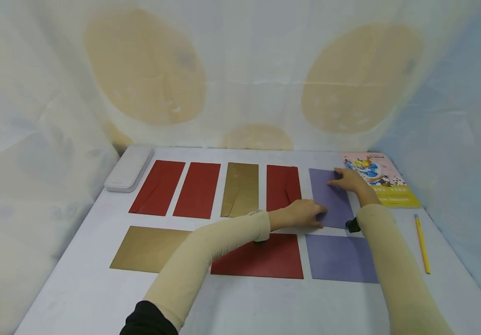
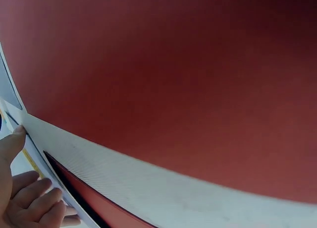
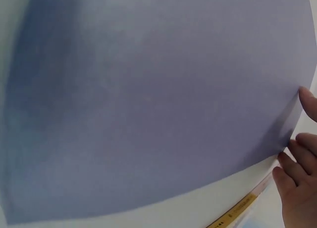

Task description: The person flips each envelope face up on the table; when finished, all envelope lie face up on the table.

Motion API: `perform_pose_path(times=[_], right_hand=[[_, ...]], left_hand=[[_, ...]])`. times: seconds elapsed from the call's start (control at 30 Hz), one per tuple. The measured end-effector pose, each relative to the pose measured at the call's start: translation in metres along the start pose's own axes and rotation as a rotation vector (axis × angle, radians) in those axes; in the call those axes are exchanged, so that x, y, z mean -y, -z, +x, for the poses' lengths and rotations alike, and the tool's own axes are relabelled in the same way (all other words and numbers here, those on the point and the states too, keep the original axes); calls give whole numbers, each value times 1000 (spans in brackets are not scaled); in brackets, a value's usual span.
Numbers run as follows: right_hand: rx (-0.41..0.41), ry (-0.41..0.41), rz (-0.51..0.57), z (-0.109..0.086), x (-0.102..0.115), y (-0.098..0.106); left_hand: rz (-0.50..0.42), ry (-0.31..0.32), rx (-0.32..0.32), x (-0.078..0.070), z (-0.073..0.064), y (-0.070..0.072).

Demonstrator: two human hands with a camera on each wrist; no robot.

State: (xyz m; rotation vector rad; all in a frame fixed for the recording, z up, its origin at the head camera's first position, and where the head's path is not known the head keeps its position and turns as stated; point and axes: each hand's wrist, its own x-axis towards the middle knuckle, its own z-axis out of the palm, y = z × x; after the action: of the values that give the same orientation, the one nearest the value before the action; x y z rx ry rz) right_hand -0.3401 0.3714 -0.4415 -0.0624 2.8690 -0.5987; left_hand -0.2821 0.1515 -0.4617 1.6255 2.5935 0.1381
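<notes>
A purple envelope [image 1: 329, 200] lies upright in the back row, at its right end. My left hand [image 1: 303, 214] is at its lower left corner, with thumb and fingers spread along the edge. At the upper right corner my right hand [image 1: 351, 182] touches the envelope, its fingers extended. In the right wrist view, the thumb and fingertips [image 3: 293, 171] meet the rim of the purple sheet. The left wrist view shows the left thumb [image 2: 19, 131] near a pale edge, beside a red envelope [image 2: 126, 210].
Red envelopes [image 1: 157, 187] and a gold one [image 1: 240, 188] share the back row. In front lie gold [image 1: 148, 246], red [image 1: 265, 260] and purple [image 1: 341, 258] envelopes, placed sideways. A white case [image 1: 129, 168] sits back left; a booklet [image 1: 391, 186] and yellow pencil [image 1: 422, 244] are right.
</notes>
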Motion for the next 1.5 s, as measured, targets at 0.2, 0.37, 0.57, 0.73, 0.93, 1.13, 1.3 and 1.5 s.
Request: perform_pose_path(times=[0.2, 0.37, 0.57, 0.73, 0.93, 1.13, 1.3, 1.5], right_hand=[[-31, 25, -26, 4, -5, -1], [-37, 23, -23, 8, -9, -3], [-35, -2, 1, 9, -10, -1], [-44, -10, 25, 4, -9, 1], [-88, 21, 83, -4, -8, 13], [-77, 82, 167, -15, -3, 34], [-65, 143, 194, -24, 4, 46], [-10, 182, 201, -29, 7, 57]], left_hand=[[20, 50, -18, -1, -1, 1], [19, 63, -20, -3, -2, 1], [16, 64, -16, -5, -3, 3], [17, 62, -18, -7, -4, 1], [24, 76, -18, -10, -5, -2], [51, 110, -20, -14, -5, -2], [65, 123, -32, -14, -5, -3], [52, 122, -41, -15, -2, -3]])
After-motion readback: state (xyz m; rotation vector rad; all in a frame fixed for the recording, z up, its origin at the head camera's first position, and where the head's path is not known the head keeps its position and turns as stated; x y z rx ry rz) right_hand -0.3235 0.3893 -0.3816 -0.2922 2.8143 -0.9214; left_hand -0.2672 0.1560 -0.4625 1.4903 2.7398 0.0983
